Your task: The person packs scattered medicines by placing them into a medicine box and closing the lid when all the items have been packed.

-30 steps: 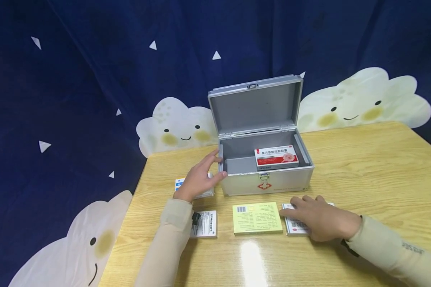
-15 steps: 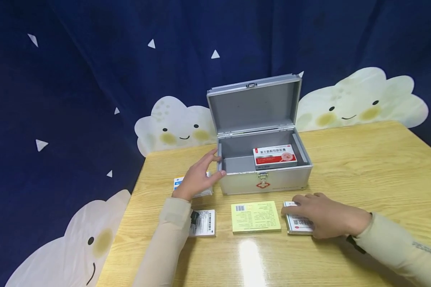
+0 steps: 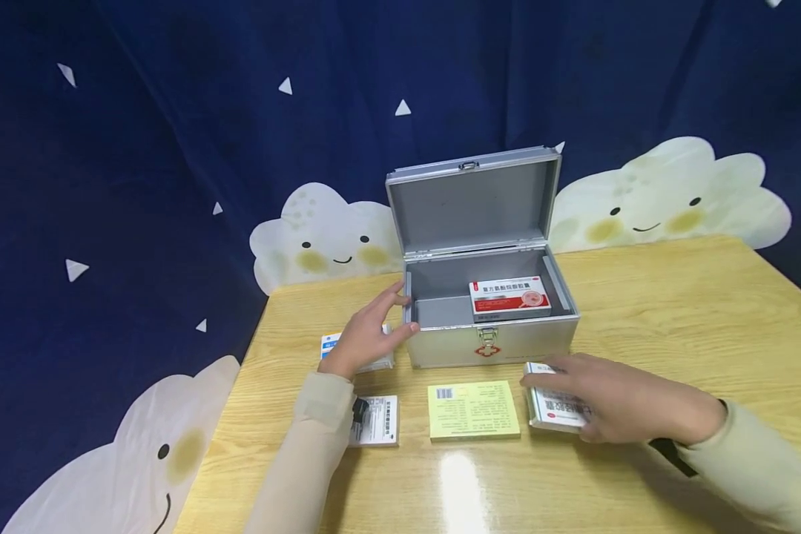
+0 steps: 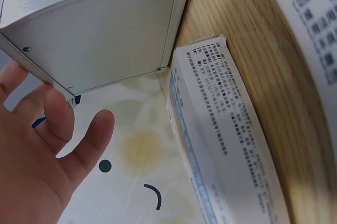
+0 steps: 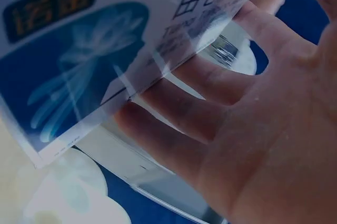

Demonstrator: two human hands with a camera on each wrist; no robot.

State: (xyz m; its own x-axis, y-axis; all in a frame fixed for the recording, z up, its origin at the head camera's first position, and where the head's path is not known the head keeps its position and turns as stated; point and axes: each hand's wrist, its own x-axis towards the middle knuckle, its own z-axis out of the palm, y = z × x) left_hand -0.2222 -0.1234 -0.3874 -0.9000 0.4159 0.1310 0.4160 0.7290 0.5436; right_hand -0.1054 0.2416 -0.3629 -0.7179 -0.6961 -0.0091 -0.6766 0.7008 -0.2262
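A silver first-aid case (image 3: 494, 345) stands with its lid raised, and a red-and-white medicine box (image 3: 509, 297) leans inside at the right. My left hand (image 3: 368, 337) rests at the case's left rim; in the left wrist view, fingertips of the left hand (image 4: 42, 145) reach its edge while the thumb sticks out apart. In my right hand (image 3: 627, 397) is a white medicine box (image 3: 557, 408), pinched between thumb and fingers and tilted near the case's front right. The right wrist view shows this medicine box's blue-printed face (image 5: 95, 61) against the fingers.
A yellow medicine box (image 3: 474, 410) lies in front of the case. Left of it is a white medicine box (image 3: 380, 421), partly behind the left sleeve. A blue-and-white medicine box (image 4: 221, 129) lies beside the case, under the left hand. A dark blue curtain (image 3: 240, 89) hangs behind the wooden table.
My right hand has gripped the white medicine box and tipped it up from lying flat. The left hand has stayed at the case's rim.
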